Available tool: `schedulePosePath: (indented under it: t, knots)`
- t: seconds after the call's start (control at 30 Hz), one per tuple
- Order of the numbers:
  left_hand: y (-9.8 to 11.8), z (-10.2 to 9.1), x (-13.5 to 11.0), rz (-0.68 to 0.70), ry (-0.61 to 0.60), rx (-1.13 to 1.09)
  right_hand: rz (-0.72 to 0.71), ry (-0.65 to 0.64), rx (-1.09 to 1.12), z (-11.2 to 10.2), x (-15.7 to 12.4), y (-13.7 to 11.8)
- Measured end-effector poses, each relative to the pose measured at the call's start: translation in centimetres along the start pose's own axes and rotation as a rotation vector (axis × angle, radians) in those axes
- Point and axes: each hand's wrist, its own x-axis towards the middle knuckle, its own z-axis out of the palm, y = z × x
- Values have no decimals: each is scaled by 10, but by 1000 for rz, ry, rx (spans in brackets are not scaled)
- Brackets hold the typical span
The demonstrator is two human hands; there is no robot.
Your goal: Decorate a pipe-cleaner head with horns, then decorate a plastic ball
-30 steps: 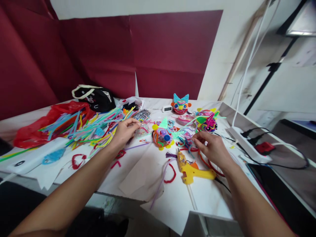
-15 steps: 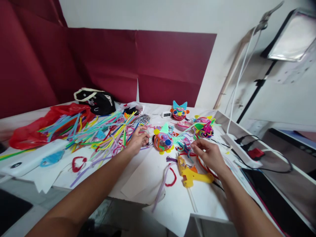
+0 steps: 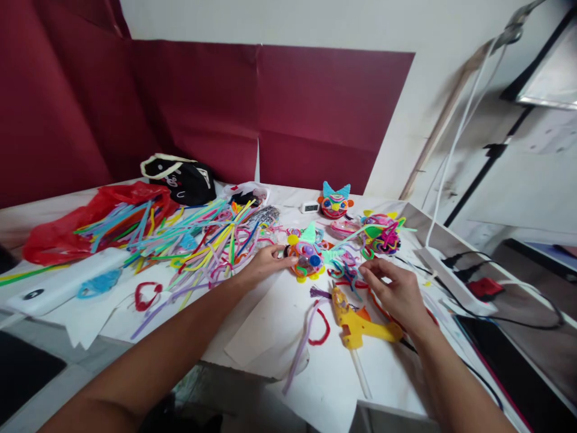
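My left hand (image 3: 267,264) has its thumb and fingers closed on the left edge of a colourful pipe-cleaner animal figure (image 3: 307,257). The figure has yellow feet, a blue round piece in front and a mint-green piece on top, and it rests on the table. My right hand (image 3: 396,290) is held with thumb and forefinger together, beside a small heap of cut pipe cleaners (image 3: 346,272). Whatever is between those fingertips is too small to make out. Below, a yellow hot glue gun (image 3: 356,325) lies with a glue stick poking out of its back.
Loose pipe cleaners (image 3: 198,240) spread across the left, partly in a red plastic bag (image 3: 58,231). Two finished-looking figures, one blue-eared (image 3: 336,201) and one pink-green (image 3: 381,233), stand behind. A power strip (image 3: 455,282) with cords lies right, near a dark tablet (image 3: 500,361).
My left hand has moved right and closed on the figure's left side. My right hand stays beside the cut pieces, fingers still together. The view has shifted slightly.
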Motion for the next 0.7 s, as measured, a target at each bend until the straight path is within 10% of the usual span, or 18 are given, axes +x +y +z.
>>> schedulePosePath:
  t: [0.7]
  knots:
    - [-9, 30, 9, 40, -211, -64, -224, -18, -122, -5, -1, -2]
